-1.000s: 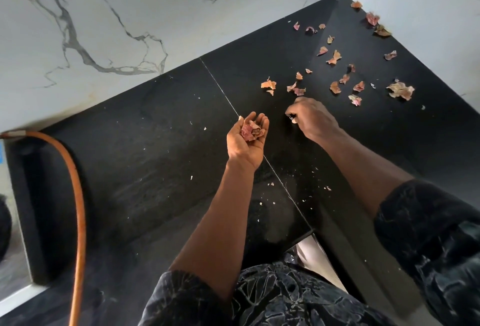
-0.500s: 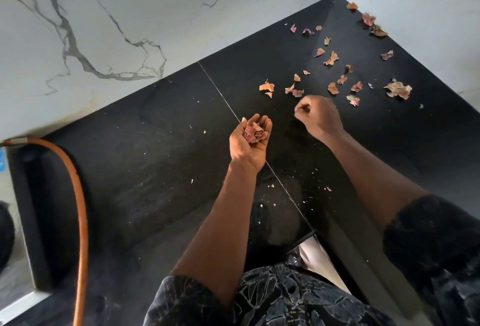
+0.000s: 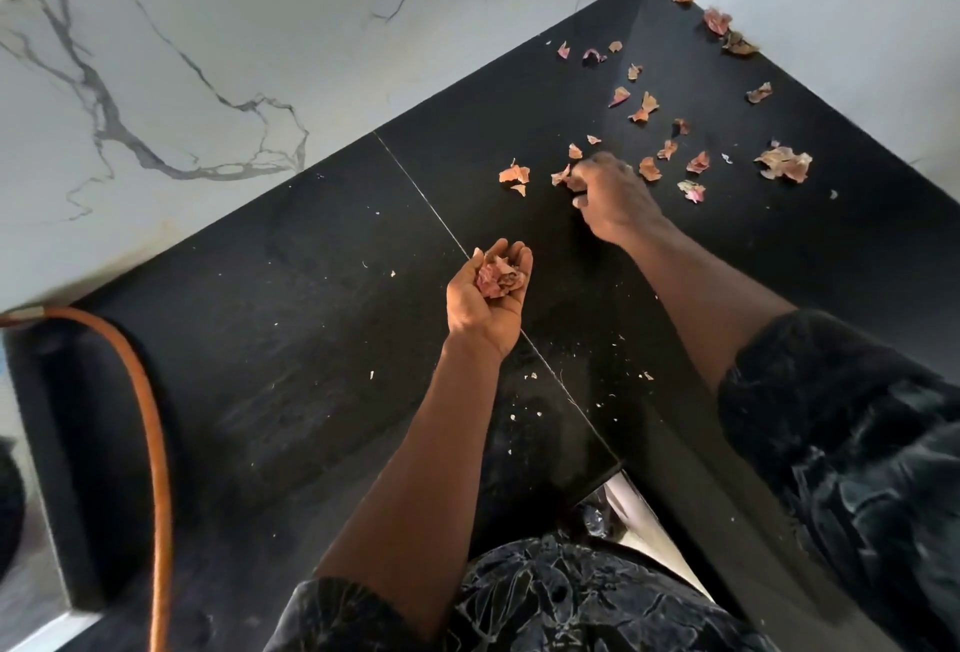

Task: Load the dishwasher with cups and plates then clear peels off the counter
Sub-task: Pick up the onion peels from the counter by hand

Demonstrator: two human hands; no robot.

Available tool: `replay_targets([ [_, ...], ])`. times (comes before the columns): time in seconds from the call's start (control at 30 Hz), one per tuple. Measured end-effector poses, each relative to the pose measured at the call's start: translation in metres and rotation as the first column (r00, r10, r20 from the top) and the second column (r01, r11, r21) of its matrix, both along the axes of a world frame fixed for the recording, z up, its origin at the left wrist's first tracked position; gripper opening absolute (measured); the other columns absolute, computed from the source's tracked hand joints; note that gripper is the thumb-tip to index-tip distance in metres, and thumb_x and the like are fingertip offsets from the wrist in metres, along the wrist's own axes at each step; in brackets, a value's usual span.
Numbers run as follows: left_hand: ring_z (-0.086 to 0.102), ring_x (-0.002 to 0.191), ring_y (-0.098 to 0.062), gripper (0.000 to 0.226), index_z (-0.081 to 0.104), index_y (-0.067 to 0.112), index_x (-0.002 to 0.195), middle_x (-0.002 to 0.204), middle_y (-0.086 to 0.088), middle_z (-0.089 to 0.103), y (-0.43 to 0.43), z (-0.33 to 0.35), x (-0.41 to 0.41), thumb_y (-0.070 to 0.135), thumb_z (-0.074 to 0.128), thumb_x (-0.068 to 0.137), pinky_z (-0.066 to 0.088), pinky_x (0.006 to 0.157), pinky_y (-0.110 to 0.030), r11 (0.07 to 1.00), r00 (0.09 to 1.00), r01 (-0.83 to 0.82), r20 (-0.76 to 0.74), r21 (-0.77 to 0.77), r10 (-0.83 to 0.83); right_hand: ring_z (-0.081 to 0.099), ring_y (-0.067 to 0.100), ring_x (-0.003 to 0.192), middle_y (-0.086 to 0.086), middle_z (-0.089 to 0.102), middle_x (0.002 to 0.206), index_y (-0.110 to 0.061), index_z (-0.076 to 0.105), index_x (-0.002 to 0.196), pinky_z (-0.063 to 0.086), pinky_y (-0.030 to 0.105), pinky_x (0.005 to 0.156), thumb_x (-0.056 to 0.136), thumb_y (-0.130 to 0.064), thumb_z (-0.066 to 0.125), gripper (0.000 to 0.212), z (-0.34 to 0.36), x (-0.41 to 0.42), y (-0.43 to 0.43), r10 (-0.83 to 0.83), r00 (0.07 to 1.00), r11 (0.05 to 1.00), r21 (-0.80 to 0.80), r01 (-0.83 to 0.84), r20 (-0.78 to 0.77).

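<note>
Pink and orange onion peels [image 3: 644,107] lie scattered over the far right part of the black counter [image 3: 291,319]. My left hand [image 3: 488,295] is held palm up above the counter's seam, fingers cupped round a small heap of peels [image 3: 497,278]. My right hand [image 3: 610,197] reaches further out, knuckles up, and its curled fingers pinch a peel [image 3: 563,177] down on the counter. A larger clump of peel [image 3: 784,164] lies to its right, and more pieces sit in the far corner [image 3: 717,21].
White marble walls [image 3: 208,54] close the counter at the back and right. An orange hose [image 3: 150,423] curves down the left side. Small white crumbs [image 3: 535,376] dot the counter near me. The counter's front edge runs below my arms.
My right hand has moved away from me, from beside the left hand out to the near edge of the scattered peels, and now pinches one there. The left hand has stayed cupped.
</note>
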State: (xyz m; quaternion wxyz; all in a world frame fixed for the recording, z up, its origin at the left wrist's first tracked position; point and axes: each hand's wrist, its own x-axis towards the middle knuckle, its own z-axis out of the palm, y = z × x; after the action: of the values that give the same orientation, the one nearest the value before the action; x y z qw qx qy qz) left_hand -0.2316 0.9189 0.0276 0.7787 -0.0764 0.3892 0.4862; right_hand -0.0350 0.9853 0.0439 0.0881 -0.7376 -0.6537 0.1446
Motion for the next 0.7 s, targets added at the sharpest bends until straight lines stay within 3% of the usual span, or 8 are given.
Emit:
replay_targets([
  [0.13,0.069,0.101,-0.035,0.036,0.063,-0.007,0.118,0.114,-0.026,0.066,0.005,0.0,-0.001,0.021,0.046,0.103,0.057,0.093,-0.04,1.0,1.0,-0.014,0.0,-0.005,0.014,0.063,0.025,0.1,0.008,0.063,0.107,-0.011,0.07,0.105,0.056,0.041,0.085,0.095,-0.013,0.066,0.011,-0.012,0.004,-0.027,0.105,0.994,0.99,0.088,-0.109,0.04],
  [0.23,0.069,0.103,-0.035,0.036,0.063,-0.006,0.118,0.115,-0.025,0.067,0.006,-0.001,0.002,0.022,0.047,0.103,0.058,0.092,-0.04,1.0,1.0,-0.021,0.003,-0.011,0.021,0.066,0.022,0.085,0.005,0.067,0.097,-0.013,0.066,0.103,0.058,0.04,0.074,0.095,-0.011,0.066,0.008,-0.018,0.005,-0.049,0.12,0.993,0.983,0.138,-0.121,0.013],
  [0.43,0.066,0.107,-0.036,0.036,0.062,-0.007,0.117,0.117,-0.026,0.065,0.006,-0.001,0.012,0.021,0.047,0.103,0.056,0.095,-0.041,1.0,1.0,-0.008,0.017,-0.014,0.008,0.069,0.01,0.084,0.0,0.074,0.096,-0.013,0.072,0.103,0.06,0.033,0.078,0.088,-0.009,0.073,0.015,0.003,0.002,-0.053,0.049,0.958,0.978,0.208,0.012,-0.284],
  [0.53,0.067,0.103,-0.034,0.035,0.063,-0.007,0.117,0.116,-0.025,0.066,0.009,-0.002,0.02,0.02,0.046,0.103,0.057,0.092,-0.04,1.0,1.0,0.005,0.006,0.003,-0.005,0.067,0.005,0.082,-0.004,0.074,0.094,-0.014,0.076,0.098,0.057,0.029,0.077,0.088,-0.008,0.071,0.013,0.027,-0.024,-0.049,0.224,0.907,0.958,0.251,-0.138,-0.357],
  [0.63,0.067,0.1,-0.029,0.033,0.064,-0.003,0.119,0.114,-0.02,0.068,0.013,-0.001,0.025,0.019,0.046,0.103,0.057,0.089,-0.038,0.999,0.998,0.031,-0.058,0.017,-0.03,0.063,0.003,0.082,-0.006,0.071,0.096,-0.015,0.077,0.099,0.049,0.017,0.072,0.092,-0.013,0.07,0.011,0.036,-0.04,-0.046,0.354,0.888,0.934,0.157,-0.321,-0.294],
  [0.7,0.068,0.099,-0.031,0.035,0.061,-0.006,0.122,0.114,-0.022,0.068,0.017,-0.001,0.025,0.018,0.045,0.103,0.056,0.091,-0.04,1.0,0.999,0.015,-0.03,0.017,-0.014,0.062,0.004,0.08,-0.003,0.072,0.096,-0.013,0.078,0.099,0.049,0.018,0.071,0.092,-0.016,0.07,0.01,0.039,-0.039,-0.033,0.356,0.894,0.931,0.188,-0.314,-0.271],
])
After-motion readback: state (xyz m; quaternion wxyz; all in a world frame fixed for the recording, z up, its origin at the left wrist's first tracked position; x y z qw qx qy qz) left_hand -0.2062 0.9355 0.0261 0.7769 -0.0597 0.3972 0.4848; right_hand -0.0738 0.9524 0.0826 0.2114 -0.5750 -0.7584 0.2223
